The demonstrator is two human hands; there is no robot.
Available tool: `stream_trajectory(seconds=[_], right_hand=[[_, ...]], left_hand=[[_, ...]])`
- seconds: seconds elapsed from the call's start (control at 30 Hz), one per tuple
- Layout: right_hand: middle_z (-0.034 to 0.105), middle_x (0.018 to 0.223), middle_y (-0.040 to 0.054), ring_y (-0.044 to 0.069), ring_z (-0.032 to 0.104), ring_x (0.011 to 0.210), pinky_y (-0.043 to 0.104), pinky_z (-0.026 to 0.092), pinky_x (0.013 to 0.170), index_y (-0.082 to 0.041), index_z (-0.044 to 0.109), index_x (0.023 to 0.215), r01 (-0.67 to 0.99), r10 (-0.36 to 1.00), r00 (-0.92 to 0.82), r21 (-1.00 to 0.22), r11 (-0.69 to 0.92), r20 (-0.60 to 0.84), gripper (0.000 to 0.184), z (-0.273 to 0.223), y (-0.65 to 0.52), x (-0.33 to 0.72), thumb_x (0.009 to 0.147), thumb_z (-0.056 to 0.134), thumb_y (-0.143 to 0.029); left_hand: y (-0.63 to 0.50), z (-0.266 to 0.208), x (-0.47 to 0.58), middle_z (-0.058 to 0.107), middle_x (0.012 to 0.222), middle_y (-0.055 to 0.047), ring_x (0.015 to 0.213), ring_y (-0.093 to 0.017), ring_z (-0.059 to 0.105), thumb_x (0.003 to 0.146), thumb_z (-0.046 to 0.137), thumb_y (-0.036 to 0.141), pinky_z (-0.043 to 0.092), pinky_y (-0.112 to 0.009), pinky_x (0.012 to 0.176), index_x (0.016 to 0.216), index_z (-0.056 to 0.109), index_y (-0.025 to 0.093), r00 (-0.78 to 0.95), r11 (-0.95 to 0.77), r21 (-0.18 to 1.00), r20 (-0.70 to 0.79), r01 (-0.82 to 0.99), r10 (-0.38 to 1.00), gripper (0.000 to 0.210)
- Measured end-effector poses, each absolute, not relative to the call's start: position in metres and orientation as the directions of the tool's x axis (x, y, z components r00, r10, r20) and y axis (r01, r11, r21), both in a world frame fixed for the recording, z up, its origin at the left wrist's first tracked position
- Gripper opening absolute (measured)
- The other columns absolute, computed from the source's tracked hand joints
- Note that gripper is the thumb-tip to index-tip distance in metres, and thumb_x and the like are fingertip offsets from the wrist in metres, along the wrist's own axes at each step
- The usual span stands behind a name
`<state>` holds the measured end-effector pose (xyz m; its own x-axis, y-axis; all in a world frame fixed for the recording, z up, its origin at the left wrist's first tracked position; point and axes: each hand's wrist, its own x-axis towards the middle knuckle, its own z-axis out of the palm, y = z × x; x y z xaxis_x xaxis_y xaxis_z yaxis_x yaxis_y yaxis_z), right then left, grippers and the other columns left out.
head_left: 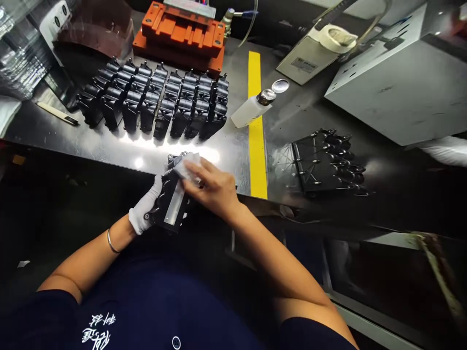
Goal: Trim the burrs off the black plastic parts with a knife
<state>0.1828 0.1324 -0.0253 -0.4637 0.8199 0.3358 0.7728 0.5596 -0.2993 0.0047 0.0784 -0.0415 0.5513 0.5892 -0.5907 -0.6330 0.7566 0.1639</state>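
Head view: the left hand (146, 209), in a white glove, grips a black plastic housing (167, 193) along its left side, with white glove fingertips just showing past the opposite edge. The housing is held tilted in front of the person, at the near edge of a metal workbench (233, 158), and a pale, shiny strip (175, 205) runs along its upward face. The right hand (215, 187), bare, pinches a folded white wipe (187, 166) between thumb and fingers and presses it onto the housing's far end, covering part of it.

Beyond the hands, 8 similar black housings (156, 99) stand side by side in 1 row, with an orange fixture (182, 36) behind them. To their right, a white bottle (248, 112) with its metal cap flipped back stands at a strip of yellow tape (257, 160). Past the tape lie more black moulded parts (317, 163); I cannot tell how many. A grey metal box (397, 92) stands behind those. At far left lies a slim white-handled tool (57, 113).
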Motion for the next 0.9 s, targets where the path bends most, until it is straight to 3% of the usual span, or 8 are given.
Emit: stream_trajectory(seconds=[0.1,0.23,0.3,0.37,0.43,0.5,0.6,0.9], right_hand=[[0.066,0.127,0.0044,0.018,0.071,0.091,0.023,0.055,0.067,-0.028,0.069,0.117,0.709,0.782,-0.558,-0.332,0.623,0.276,0.038,-0.024,0.138,0.182,0.081,0.064,-0.039],[0.070,0.118,0.0057,0.020,0.070,0.092,0.028,0.056,0.075,-0.026,0.067,0.121,0.836,0.915,-0.316,-0.383,0.393,0.251,0.039,-0.023,0.139,0.181,0.085,0.059,-0.036],[0.066,0.126,0.0082,0.020,0.070,0.089,0.027,0.056,0.069,-0.027,0.068,0.120,0.810,0.869,-0.429,-0.322,0.491,0.247,0.039,-0.023,0.119,0.176,0.084,0.060,-0.038],[0.062,0.132,0.0087,0.016,0.070,0.079,0.024,0.053,0.060,-0.030,0.070,0.116,0.633,0.703,-0.670,-0.310,0.709,0.240,0.034,-0.024,0.092,0.170,0.085,0.060,-0.038],[0.065,0.129,0.0058,0.012,0.068,0.072,0.021,0.052,0.057,-0.033,0.071,0.113,0.499,0.581,-0.785,-0.338,0.798,0.213,0.030,-0.024,0.075,0.169,0.085,0.059,-0.037],[0.067,0.125,0.0051,0.014,0.070,0.078,0.021,0.053,0.060,-0.032,0.071,0.112,0.595,0.676,-0.710,-0.346,0.725,0.197,0.031,-0.023,0.080,0.173,0.085,0.060,-0.040],[0.068,0.120,0.0087,0.021,0.069,0.093,0.027,0.055,0.072,-0.026,0.070,0.116,0.813,0.890,-0.383,-0.366,0.452,0.248,0.037,-0.023,0.118,0.182,0.084,0.060,-0.039],[0.074,0.104,0.0041,0.022,0.069,0.096,0.035,0.054,0.086,-0.024,0.073,0.107,0.784,0.948,-0.198,-0.540,0.305,0.248,0.029,-0.030,0.170,0.199,0.082,0.062,-0.033]], left_hand=[[0.081,-0.038,0.007,0.073,0.099,-0.014,0.080,-0.023,0.071,0.091,0.020,0.067,0.058,-0.034,0.070,0.130,0.056,0.015,0.538,0.750,0.165,-0.600,-0.641,0.592,0.075],[0.082,-0.037,0.005,0.073,0.098,-0.014,0.079,-0.025,0.071,0.085,0.036,0.072,0.057,-0.038,0.070,0.130,0.056,0.015,0.506,0.759,0.243,-0.619,-0.604,0.600,0.076],[0.081,-0.039,0.002,0.073,0.090,-0.012,0.071,-0.023,0.070,0.084,0.037,0.074,0.057,-0.036,0.066,0.125,0.060,0.014,0.533,0.773,0.195,-0.621,-0.604,0.574,0.076],[0.081,-0.042,-0.001,0.071,0.082,-0.010,0.066,-0.021,0.068,0.081,0.038,0.077,0.056,-0.033,0.062,0.120,0.062,0.011,0.619,0.822,0.073,-0.622,-0.564,0.480,0.081],[0.081,-0.043,-0.003,0.070,0.078,-0.010,0.064,-0.021,0.067,0.078,0.036,0.081,0.055,-0.033,0.060,0.117,0.062,0.007,0.682,0.856,-0.025,-0.618,-0.516,0.392,0.087],[0.083,-0.041,-0.002,0.070,0.079,-0.010,0.067,-0.020,0.067,0.082,0.034,0.078,0.056,-0.033,0.064,0.120,0.061,0.007,0.651,0.834,0.000,-0.625,-0.551,0.430,0.085],[0.086,-0.033,0.003,0.072,0.087,-0.010,0.071,-0.021,0.069,0.088,0.034,0.069,0.056,-0.035,0.068,0.128,0.056,0.014,0.520,0.763,0.155,-0.646,-0.627,0.559,0.071],[0.085,-0.045,-0.002,0.073,0.095,-0.014,0.076,-0.027,0.070,0.082,0.036,0.077,0.057,-0.042,0.068,0.123,0.059,0.011,0.582,0.780,0.233,-0.551,-0.580,0.598,0.081]])
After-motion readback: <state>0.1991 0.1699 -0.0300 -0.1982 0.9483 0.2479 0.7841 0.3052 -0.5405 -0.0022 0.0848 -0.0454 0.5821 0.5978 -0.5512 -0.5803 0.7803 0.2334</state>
